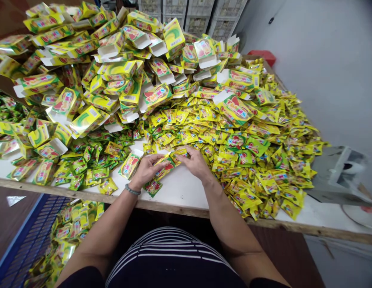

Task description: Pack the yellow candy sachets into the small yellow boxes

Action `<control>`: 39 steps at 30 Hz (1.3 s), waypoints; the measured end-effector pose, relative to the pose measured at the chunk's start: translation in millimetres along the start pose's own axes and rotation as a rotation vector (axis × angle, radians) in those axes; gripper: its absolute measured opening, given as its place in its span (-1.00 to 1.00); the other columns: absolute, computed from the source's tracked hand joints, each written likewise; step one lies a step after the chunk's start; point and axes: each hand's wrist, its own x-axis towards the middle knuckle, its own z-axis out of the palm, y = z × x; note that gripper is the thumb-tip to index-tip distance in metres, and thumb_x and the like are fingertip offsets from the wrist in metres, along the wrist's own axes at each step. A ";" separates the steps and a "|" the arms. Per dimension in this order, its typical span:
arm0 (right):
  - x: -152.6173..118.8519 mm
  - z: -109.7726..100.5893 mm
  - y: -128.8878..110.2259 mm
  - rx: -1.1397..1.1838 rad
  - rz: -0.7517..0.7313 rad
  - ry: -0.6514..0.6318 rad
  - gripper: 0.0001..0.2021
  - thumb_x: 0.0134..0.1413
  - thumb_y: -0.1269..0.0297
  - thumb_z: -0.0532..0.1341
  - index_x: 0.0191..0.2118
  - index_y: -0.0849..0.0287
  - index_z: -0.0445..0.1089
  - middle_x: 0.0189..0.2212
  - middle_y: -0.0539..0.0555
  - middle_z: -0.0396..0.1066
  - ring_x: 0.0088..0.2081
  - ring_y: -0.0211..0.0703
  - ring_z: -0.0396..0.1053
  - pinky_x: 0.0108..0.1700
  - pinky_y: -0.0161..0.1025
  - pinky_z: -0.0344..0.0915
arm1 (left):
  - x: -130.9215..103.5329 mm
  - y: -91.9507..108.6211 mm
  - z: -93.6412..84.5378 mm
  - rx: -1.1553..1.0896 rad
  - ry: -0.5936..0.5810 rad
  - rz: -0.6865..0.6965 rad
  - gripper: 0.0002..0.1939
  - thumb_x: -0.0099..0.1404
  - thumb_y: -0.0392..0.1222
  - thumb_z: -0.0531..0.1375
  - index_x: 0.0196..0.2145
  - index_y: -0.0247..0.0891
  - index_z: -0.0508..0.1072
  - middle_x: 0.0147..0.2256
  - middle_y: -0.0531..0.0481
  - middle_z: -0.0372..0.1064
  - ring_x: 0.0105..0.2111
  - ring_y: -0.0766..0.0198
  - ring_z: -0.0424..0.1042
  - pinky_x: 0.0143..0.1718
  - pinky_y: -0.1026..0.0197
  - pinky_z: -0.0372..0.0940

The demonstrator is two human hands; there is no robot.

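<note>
My left hand (pixel 147 171) is closed round a small yellow-and-green carton (pixel 165 169) above the white tabletop. At the carton's right end, my right hand (pixel 195 163) pinches a yellow sachet (pixel 180 152), which touches the box; how far inside it sits is hidden by the fingers. A green sachet (pixel 152 188) lies on the table below my left hand. Just left of that hand rests another carton (pixel 131 165) with a white flap raised. Yellow sachets (pixel 201 128) are heaped beyond and to the right of my right hand.
Many cartons with open flaps (pixel 156 96) are piled at the back left. Green sachets (pixel 93 160) spread in front of them. A blue crate (pixel 27 236) of filled cartons stands below the table's left edge. A grey device (pixel 339 176) sits at the right end.
</note>
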 end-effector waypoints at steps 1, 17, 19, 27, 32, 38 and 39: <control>-0.5 -0.2 -0.8 0.011 -0.002 -0.006 -0.76 0.11 0.09 0.27 -0.19 0.08 0.54 -0.18 0.07 0.51 -0.10 -0.09 0.44 0.08 -0.13 0.29 | 0.2 0.2 0.2 -0.015 0.004 -0.006 -0.63 0.13 -0.01 0.39 -0.17 -0.29 0.56 -0.31 0.00 0.53 -0.40 0.34 0.40 -0.40 0.33 0.25; 1.0 2.3 -6.4 0.036 0.085 -0.107 -0.80 0.06 0.16 0.28 -0.24 0.13 0.53 -0.24 0.06 0.54 -0.18 -0.10 0.44 -0.08 -0.20 0.34 | 1.0 2.2 -0.8 0.055 -0.223 -0.072 -0.47 0.06 -0.08 0.42 -0.01 -0.29 0.52 -0.12 -0.06 0.54 -0.19 0.19 0.47 -0.10 0.21 0.33; 1.6 5.8 -7.3 -0.012 0.141 -0.080 -0.76 0.07 0.10 0.27 -0.26 0.17 0.51 -0.32 0.06 0.54 -0.28 -0.11 0.42 -0.20 -0.22 0.33 | 1.9 -0.5 -0.5 0.018 -0.245 -0.117 -0.46 0.08 -0.08 0.41 0.00 -0.29 0.50 -0.15 -0.05 0.54 -0.25 0.22 0.47 -0.16 0.22 0.33; 3.6 11.6 -12.2 -0.038 0.057 -0.099 -0.77 0.06 0.09 0.25 -0.33 0.16 0.49 -0.37 0.05 0.50 -0.31 -0.13 0.39 -0.24 -0.23 0.31 | 3.2 -2.3 -1.1 -0.068 -0.175 -0.113 -0.43 0.01 -0.13 0.44 0.00 -0.29 0.50 -0.15 -0.05 0.52 -0.22 0.22 0.45 -0.12 0.21 0.32; 5.4 21.5 -3.9 -0.017 0.070 0.132 -0.73 0.04 0.03 0.27 -0.32 0.15 0.51 -0.36 0.07 0.52 -0.42 -0.19 0.35 -0.32 -0.24 0.30 | 2.5 0.2 -0.5 -0.110 -0.155 -0.116 -0.49 0.03 -0.14 0.43 -0.04 -0.29 0.51 -0.27 0.02 0.51 -0.39 0.33 0.40 -0.30 0.29 0.29; 5.2 28.9 2.7 0.105 0.170 0.178 -0.64 -0.07 -0.06 0.36 -0.29 0.16 0.53 -0.41 0.05 0.52 -0.45 -0.18 0.35 -0.36 -0.23 0.29 | 2.9 -1.5 -1.2 -0.099 -0.077 -0.086 -0.60 0.07 -0.11 0.41 -0.15 -0.32 0.53 -0.30 -0.01 0.51 -0.38 0.32 0.40 -0.30 0.29 0.29; 5.2 28.7 3.9 0.121 0.176 0.173 -0.62 -0.10 -0.06 0.38 -0.29 0.16 0.53 -0.42 0.04 0.51 -0.45 -0.18 0.35 -0.36 -0.24 0.29 | 3.5 -2.2 -1.8 -0.087 -0.078 -0.075 -0.59 0.07 -0.10 0.41 -0.14 -0.32 0.53 -0.29 -0.01 0.51 -0.37 0.31 0.40 -0.29 0.28 0.29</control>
